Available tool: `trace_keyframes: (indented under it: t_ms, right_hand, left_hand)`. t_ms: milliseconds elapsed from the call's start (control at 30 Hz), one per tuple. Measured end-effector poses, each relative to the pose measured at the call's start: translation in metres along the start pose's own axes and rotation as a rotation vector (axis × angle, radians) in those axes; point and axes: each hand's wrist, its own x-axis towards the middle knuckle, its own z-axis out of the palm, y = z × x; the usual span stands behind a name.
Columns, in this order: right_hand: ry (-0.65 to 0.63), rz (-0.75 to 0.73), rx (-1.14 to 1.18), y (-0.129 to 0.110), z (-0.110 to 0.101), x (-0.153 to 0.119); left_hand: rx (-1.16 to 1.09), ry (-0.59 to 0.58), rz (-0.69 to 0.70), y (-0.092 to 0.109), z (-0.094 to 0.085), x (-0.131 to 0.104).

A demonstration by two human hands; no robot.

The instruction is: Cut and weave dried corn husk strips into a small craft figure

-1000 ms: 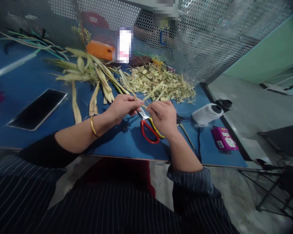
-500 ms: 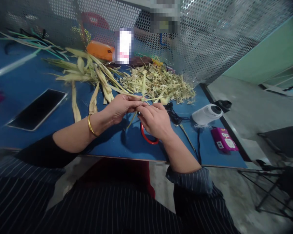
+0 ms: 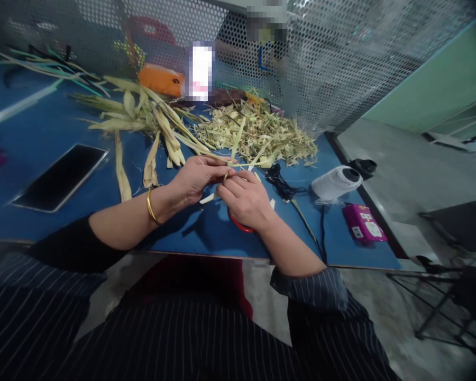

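2 hands, 1 husk piece (image 3: 230, 165), mid-frame, above the table's near edge. Left hand (image 3: 200, 177), 1 gold bangle (image 3: 151, 207) on its wrist: thumb and fingers pinched tight on the piece, no gap. Right hand (image 3: 244, 198): fingers curled closed on the strip below the piece's crossing; thumb hidden. At least 2 strip ends stick out, one up, one right. 1 pale end pokes out left of the right hand, can't tell what it belongs to.

1 pair of scissors, only the red handle (image 3: 241, 227) clearly visible, below the right hand. Behind, upper centre: 1 heap of husk scraps (image 3: 257, 132), pieces too many to count. Upper left of centre: 1 bunch of husk leaves (image 3: 143, 114), 2 leaves hanging toward the near edge. 1 orange pouch (image 3: 161, 80) and 1 lit, pixelated screen (image 3: 200, 74) beyond.

Left: 1 dark phone (image 3: 61, 177), flat. Right: 1 tangle of black cord (image 3: 281, 182), 1 white spool (image 3: 333, 183) on its side, 1 purple packet (image 3: 364, 224).
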Motion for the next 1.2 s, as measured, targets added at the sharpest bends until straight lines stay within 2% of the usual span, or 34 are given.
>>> trace_keyframes:
  t_ms: [100,167,267,333,400,467,567,667,833,900,1000,1133,1200]
  right_hand:
    - [-0.033,-0.01,0.01,-0.001,-0.001,0.0]
    - [0.022,0.046,0.05,0.0,-0.004,-0.001]
    - [0.204,0.333,0.045,0.004,-0.007,-0.004]
    - [0.244,0.526,-0.011,0.008,-0.007,-0.006]
    - [0.177,0.586,-0.025,0.012,-0.006,-0.006]
    - [0.088,0.555,-0.001,0.014,-0.004,-0.006]
    - [0.062,0.532,0.055,0.012,-0.005,-0.003]
    - [0.103,0.594,0.258,0.011,-0.006,-0.002]
    - [0.205,0.984,1.038,0.021,-0.004,-0.003]
    - [0.255,1.089,1.248,0.024,-0.001,-0.003]
    - [0.327,1.144,1.318,0.022,0.002,-0.001]
    - [0.463,1.152,1.197,0.016,0.004,0.003]
    - [0.481,1.151,1.129,0.017,0.006,0.003]
  left_hand:
    - [0.006,-0.034,-0.026,0.001,-0.001,0.001]
    - [0.019,-0.087,-0.026,0.004,-0.002,0.002]
    - [0.013,-0.113,-0.043,0.012,-0.003,0.0]
    - [0.003,-0.115,-0.071,0.015,-0.002,-0.002]
    - [0.038,-0.119,-0.06,0.015,-0.002,-0.003]
    - [0.123,-0.101,0.015,0.012,-0.002,-0.003]
    - [0.252,-0.036,0.149,0.008,-0.003,-0.001]
    - [0.288,-0.03,0.171,0.008,-0.005,0.0]
    - [0.356,-0.155,0.005,0.013,-0.007,-0.001]
    - [0.4,-0.215,-0.03,0.013,-0.007,-0.002]
    - [0.485,-0.27,0.019,0.011,-0.007,-0.003]
    - [0.567,-0.292,0.084,0.01,-0.006,-0.003]
    - [0.558,-0.259,0.098,0.009,-0.005,-0.003]
